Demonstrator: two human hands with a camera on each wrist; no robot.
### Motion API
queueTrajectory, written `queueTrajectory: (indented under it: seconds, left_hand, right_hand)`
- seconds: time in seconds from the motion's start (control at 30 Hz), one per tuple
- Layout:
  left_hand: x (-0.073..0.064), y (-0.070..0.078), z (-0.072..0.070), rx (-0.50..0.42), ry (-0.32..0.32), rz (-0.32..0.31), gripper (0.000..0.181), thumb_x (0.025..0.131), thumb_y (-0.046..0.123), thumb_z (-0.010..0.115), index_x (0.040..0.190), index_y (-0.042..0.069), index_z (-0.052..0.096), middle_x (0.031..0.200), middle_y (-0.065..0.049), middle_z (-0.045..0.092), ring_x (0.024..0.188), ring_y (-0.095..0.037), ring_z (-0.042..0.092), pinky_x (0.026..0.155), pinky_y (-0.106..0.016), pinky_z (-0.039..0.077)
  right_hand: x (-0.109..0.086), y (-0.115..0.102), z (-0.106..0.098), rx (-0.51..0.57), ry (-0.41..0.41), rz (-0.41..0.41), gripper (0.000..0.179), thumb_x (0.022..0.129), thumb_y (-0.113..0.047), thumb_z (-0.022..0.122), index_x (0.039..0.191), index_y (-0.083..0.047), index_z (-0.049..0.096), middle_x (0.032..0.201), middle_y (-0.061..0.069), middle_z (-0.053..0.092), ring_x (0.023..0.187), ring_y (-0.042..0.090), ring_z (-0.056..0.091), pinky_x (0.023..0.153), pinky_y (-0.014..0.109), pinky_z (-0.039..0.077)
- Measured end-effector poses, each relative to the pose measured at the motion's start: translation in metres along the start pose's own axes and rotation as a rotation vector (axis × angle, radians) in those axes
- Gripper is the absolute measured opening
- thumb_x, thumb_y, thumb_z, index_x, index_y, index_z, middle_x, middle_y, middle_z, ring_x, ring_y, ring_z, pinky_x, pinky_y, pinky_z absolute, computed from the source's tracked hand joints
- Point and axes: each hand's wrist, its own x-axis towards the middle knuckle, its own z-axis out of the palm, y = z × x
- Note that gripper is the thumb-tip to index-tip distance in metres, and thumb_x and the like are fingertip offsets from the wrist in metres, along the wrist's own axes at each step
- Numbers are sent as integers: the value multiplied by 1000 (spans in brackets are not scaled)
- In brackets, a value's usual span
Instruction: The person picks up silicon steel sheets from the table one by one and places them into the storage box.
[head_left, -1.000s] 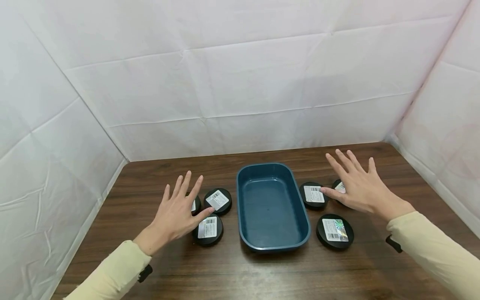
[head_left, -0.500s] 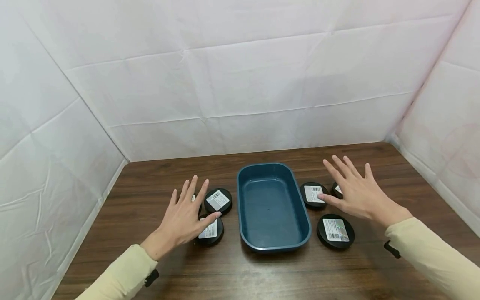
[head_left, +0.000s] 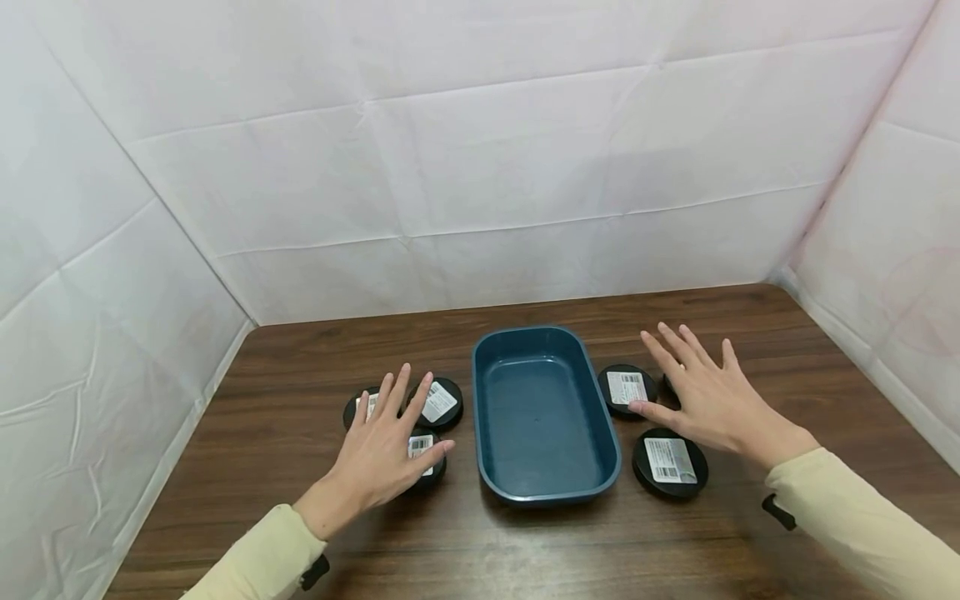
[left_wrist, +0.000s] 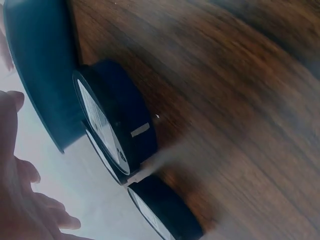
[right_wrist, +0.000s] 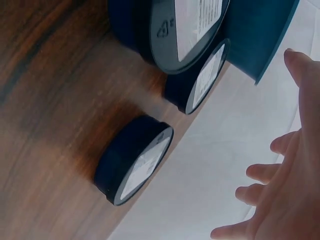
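A dark wooden surface (head_left: 525, 546) carries a blue tray (head_left: 542, 433) near its middle. On either side hover the left hand (head_left: 381, 454) and right hand (head_left: 711, 400), fingers spread apart, holding and, it seems, touching nothing. Beneath and just beside each lie three round black discs (head_left: 439, 405), labels (head_left: 670, 460) up. This looks like a reach; gripping a disc would call for lowering a hand and curling its fingers round the rim.
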Motion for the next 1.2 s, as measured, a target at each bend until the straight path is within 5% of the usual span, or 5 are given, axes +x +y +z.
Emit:
queueTrajectory:
  seconds: [0.93,1.2]
  left_hand:
    - [-9,27,7,-140,-104,-18,93,93,68,54,163,21,14,168,-20,10,155,-41,15,119,-62,25]
    - [-9,30,9,-163,-104,-14,94,92,67,55,162,19,16,168,-20,10,155,-39,15,119,-61,26]
  right_hand:
    - [-19,-8,16,73,20,20,99,89,-69,59,161,-13,21,164,21,25,149,46,25,107,79,17]
    - [-23,-11,19,86,15,36,100,90,-69,58,163,-19,13,164,20,24,149,46,24,108,78,18]
